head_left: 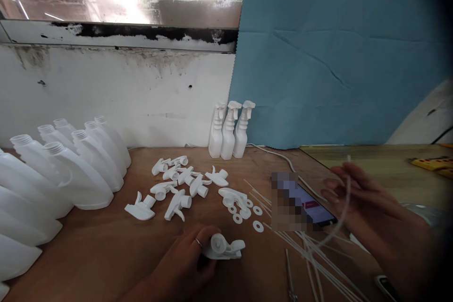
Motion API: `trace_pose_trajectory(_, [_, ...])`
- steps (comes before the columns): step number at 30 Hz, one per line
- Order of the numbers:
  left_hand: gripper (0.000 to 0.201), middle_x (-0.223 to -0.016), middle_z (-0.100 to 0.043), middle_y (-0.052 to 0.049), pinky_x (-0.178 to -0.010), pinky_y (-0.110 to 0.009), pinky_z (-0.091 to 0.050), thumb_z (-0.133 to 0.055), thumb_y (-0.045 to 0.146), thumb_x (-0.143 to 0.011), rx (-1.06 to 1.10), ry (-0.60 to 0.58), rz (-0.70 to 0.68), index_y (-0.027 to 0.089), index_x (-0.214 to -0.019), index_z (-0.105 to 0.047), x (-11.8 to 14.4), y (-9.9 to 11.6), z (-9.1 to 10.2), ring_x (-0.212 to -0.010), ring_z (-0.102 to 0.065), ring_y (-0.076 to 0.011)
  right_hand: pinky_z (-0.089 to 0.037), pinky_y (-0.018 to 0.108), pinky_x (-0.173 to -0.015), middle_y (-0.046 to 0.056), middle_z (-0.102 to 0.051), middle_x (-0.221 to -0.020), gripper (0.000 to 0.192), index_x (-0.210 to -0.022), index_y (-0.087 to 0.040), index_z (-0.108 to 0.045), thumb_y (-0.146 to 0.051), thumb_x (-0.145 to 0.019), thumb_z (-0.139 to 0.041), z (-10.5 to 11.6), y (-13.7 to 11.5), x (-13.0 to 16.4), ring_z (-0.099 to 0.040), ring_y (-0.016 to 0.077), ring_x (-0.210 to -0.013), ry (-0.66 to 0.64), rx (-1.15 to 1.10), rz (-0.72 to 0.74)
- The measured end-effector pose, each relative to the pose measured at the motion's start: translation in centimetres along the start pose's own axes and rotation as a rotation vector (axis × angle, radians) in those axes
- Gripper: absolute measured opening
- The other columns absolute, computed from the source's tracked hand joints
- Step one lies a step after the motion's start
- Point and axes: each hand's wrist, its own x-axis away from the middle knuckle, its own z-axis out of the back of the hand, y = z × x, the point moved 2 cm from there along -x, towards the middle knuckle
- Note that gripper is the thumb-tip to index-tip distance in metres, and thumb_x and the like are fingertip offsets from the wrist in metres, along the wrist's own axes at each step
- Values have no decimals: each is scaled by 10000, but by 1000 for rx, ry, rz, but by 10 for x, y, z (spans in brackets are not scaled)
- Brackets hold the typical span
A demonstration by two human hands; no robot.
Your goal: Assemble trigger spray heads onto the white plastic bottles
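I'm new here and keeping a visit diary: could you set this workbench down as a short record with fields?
Left hand: the left hand holds a white spray head
Right hand: the right hand holds a thin tube, raised off the table
Loose parts: more spray heads, flat white rings, spare tubes
Open bottles: several headless white bottles, far left
Fitted bottles: three capped bottles, upright by the wall
Also there: a phone, partly blurred
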Motion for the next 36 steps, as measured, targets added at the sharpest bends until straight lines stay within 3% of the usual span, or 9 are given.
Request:
trace_pose_trajectory(3, [484,-1086,-565,35,-822,-237,-456,-543,108,-822,23,-35,33,345,-1226,-422,-1,1,2,-925,-579,-126,-484,220,-573,31,-622,-1145,357,-998,-303,-731,-244,-654,-804,-13,15,6,-600,152,-808,-55,-268,-160])
trace_pose_trajectory(5, [486,-1090,-564,31,-833,-236,-454,-550,109,-819,29,-43,37,339,-1230,-427,-1,2,3,-938,-578,-127,-462,237,-517,41,-658,-936,304,-935,-256,-746,-369,-667,-833,-30,27,17,-590,160,-691,-166,-201,-213])
trace_pose_trajectory(8, [502,-1098,-567,22,-835,-236,-455,-554,108,-816,25,-35,30,329,-1248,-427,-2,2,3,-945,-579,-133,-376,236,-437,25,-620,-683,300,-889,-205,-756,-485,-783,-738,-63,45,44,-515,135,-509,-376,-67,-265])
trace_pose_trajectory(11, [484,-1084,-574,4,-825,-237,-459,-542,95,-821,40,-42,23,304,-1248,-454,-4,3,4,-939,-580,-140,-420,265,-546,24,-609,-698,329,-802,-190,-767,-482,-877,-637,-95,53,74,-526,138,-562,-720,173,-103])
trace_pose_trajectory(13, [462,-1077,-578,-6,-827,-241,-462,-535,90,-824,59,-53,11,288,-1237,-474,-5,3,4,-945,-578,-147,-438,277,-595,26,-610,-736,327,-781,-190,-744,-453,-909,-598,-109,53,88,-556,156,-622,-830,233,20])
trace_pose_trajectory(22, [562,-1052,-580,-2,-822,-255,-475,-558,78,-804,42,-44,4,326,-1301,-475,-5,0,2,-934,-577,-155,-405,290,-632,-3,-539,-674,426,-615,-207,-506,-409,-988,-466,-130,50,95,-526,166,-649,-887,466,277])
trace_pose_trajectory(30, [584,-1075,-576,-6,-839,-247,-478,-550,67,-804,68,-36,1,328,-1321,-476,-3,1,3,-942,-578,-149,-428,274,-673,0,-570,-754,353,-730,-213,-588,-402,-1002,-464,-129,48,99,-544,159,-704,-920,442,324])
trace_pose_trajectory(36, [566,-1065,-578,3,-825,-242,-476,-553,71,-808,54,-61,10,333,-1304,-480,-4,1,2,-952,-581,-149,-423,276,-652,4,-553,-728,410,-689,-205,-551,-422,-1012,-424,-129,51,99,-538,161,-688,-911,466,306])
